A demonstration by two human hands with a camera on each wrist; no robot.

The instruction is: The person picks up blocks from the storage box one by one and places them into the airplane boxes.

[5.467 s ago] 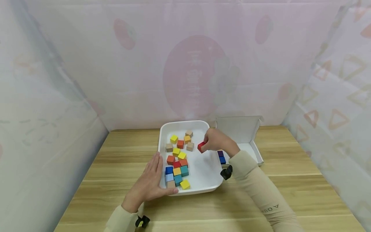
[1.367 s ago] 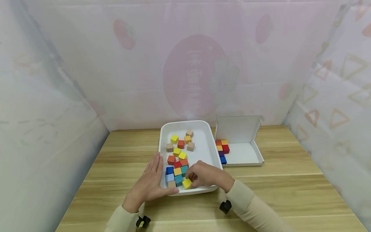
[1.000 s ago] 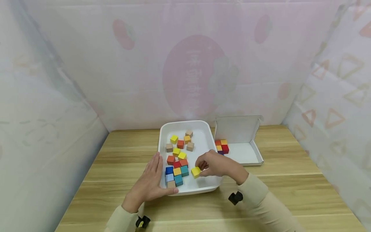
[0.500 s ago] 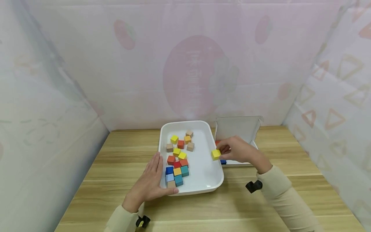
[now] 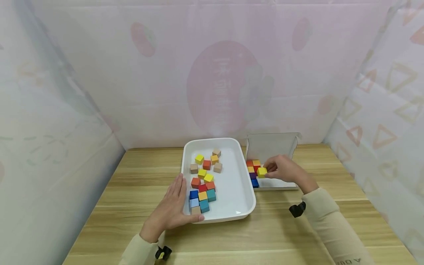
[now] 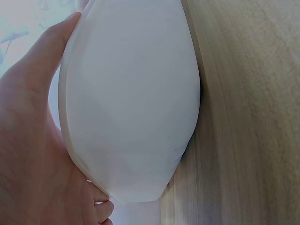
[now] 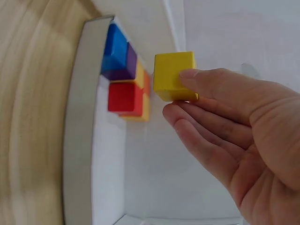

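While the pale wooden table [image 5: 298, 224] carries everything, the biggest item on it is the white plastic rectangular tray [image 5: 232, 200], with loose coloured wooden cubes [image 5: 202, 184] scattered in its left half. The left hand [image 5: 170, 211] lies flat and open-fingered against the tray's near left rim [image 6: 70, 93], steadying it and clasping nothing. Just to the right sits the shallow white cardboard box with its lid standing up [image 5: 281, 182]; a small block of packed cubes, red, orange, purple and blue [image 7: 123, 70], fills its left corner. The right hand [image 5: 286, 170] is over that box, thumb and fingertips [image 7: 197, 77] pinching a small yellow wooden cube [image 7: 174, 75] just above and beside the packed ones.

That cube looks light, rigid and smooth-painted, so I'd judge it could slip a little; opposite flat faces, as pinched now, seem the sound place to hold it.

Half a second ago the same cube hung over the tray's right edge; it has since crossed into the box. The left hand has not shifted.
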